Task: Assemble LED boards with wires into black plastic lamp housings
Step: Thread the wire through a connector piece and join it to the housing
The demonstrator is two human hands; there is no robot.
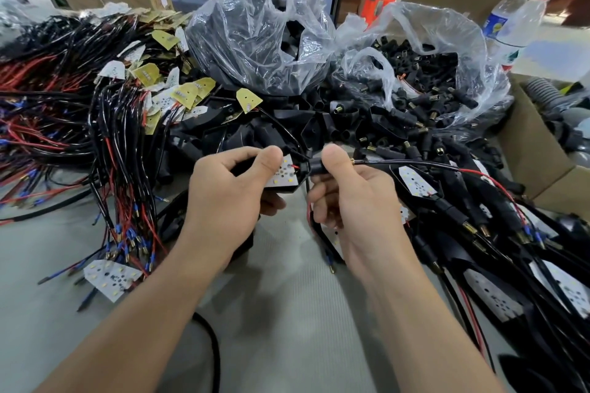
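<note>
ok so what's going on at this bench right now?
One person is assembling a lamp by hand. The left hand grips a black housing with a white LED board sitting in it. The right hand pinches a black stem piece at the housing's end, where the board's red wire comes out. Wired boards are heaped on the left, bags of black parts behind, and assembled-looking units on the right.

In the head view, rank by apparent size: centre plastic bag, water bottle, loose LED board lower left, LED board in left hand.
1. centre plastic bag
2. water bottle
3. loose LED board and held LED board: unranked, since the left hand covers part of the held one.
</note>
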